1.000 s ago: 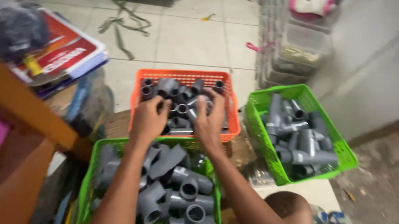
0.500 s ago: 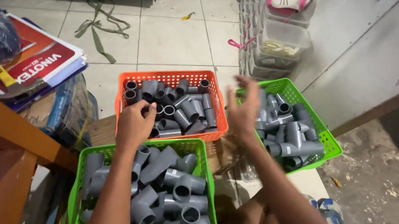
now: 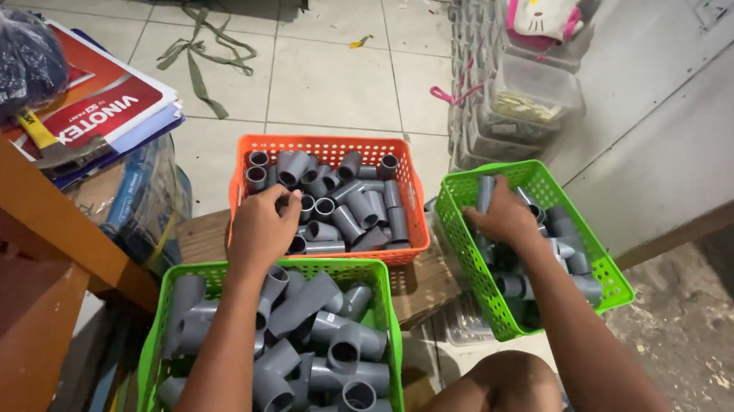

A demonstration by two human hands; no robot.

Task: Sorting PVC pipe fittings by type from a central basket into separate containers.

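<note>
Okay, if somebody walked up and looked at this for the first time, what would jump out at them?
Three bright baskets of grey pipe fittings: an orange basket in the middle of the tiled floor, a green basket of larger tees nearest the camera, and another green basket to the right. The left hand reaches into the orange one, the right hand into the right green one. A pink-and-white plush toy sits on clear boxes behind.

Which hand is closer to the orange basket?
Left. The left hand reaches into the orange basket, among its grey pipe fittings. The right hand is off to the side, inside the right green basket.
</note>
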